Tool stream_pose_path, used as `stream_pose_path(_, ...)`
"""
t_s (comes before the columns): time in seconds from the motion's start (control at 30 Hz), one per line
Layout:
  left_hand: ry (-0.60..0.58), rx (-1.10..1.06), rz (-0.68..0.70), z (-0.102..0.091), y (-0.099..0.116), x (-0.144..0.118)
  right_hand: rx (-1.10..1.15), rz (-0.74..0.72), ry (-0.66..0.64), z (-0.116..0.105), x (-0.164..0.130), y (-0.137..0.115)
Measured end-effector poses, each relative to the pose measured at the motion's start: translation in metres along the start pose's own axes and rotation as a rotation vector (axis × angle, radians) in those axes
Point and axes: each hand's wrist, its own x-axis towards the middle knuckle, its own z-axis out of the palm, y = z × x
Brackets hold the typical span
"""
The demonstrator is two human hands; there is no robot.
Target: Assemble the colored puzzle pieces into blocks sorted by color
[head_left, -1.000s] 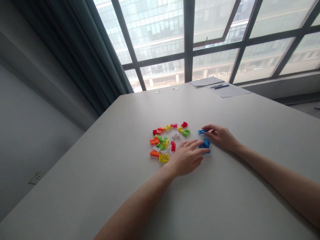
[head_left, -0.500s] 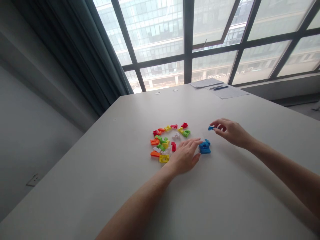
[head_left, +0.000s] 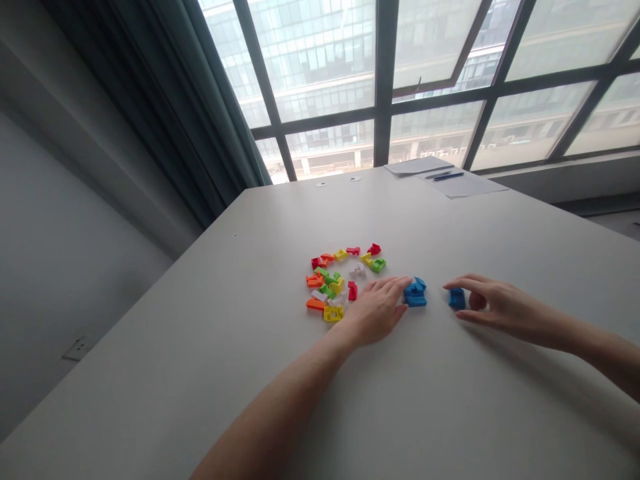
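Observation:
A heap of small plastic pieces (head_left: 340,280) in red, orange, yellow, green and white lies on the white table (head_left: 280,220). Just right of the heap sit two blue pieces joined or stacked (head_left: 415,292). My left hand (head_left: 376,311) lies flat on the table, fingers apart, its fingertips touching the left side of those blue pieces. A single small blue piece (head_left: 457,298) rests on the table further right. My right hand (head_left: 493,307) has its thumb and forefinger around this piece.
Sheets of paper (head_left: 440,175) with a blue pen (head_left: 448,176) lie at the table's far edge by the window. A dark curtain (head_left: 165,100) hangs at the left. A wall socket (head_left: 76,347) is low on the left wall.
My right hand picked up a small blue piece, carried it right and toward me, and brought it down to the table. My left hand stayed by the blue pieces.

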Motion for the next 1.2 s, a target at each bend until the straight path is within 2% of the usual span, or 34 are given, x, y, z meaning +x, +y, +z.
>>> stream_pose_path(0.23, 0.019, -0.032, -0.012, 0.001, -0.001, 0.001, -0.019, -0.079, 0.071, 0.013, -0.010, -0.013)
stream_pose_path(0.4, 0.022, -0.061, -0.034, -0.001, 0.000, 0.000, -0.193, -0.124, 0.084, 0.021, -0.005, -0.038)
stream_pose_path(0.6, 0.117, -0.129, -0.069, 0.000, -0.003, -0.001, -0.201, -0.219, -0.048, 0.008, 0.008, -0.039)
stream_pose_path(0.7, 0.142, -0.166, -0.078, 0.001, -0.004, 0.000, -0.164, -0.267, -0.057, 0.006, 0.013, -0.038)
stream_pose_path(0.93, 0.161, -0.180, -0.076, 0.003, -0.005, -0.001, -0.147, -0.423, 0.097, 0.024, 0.024, -0.039)
stream_pose_path(1.07, 0.174, -0.181, -0.082, 0.003, -0.006, -0.001, -0.111, -0.384, 0.221, 0.036, 0.025, -0.030)
stream_pose_path(1.2, 0.199, -0.182, -0.075, 0.003, -0.005, -0.001, -0.099, -0.346, 0.213, 0.041, 0.024, -0.025)
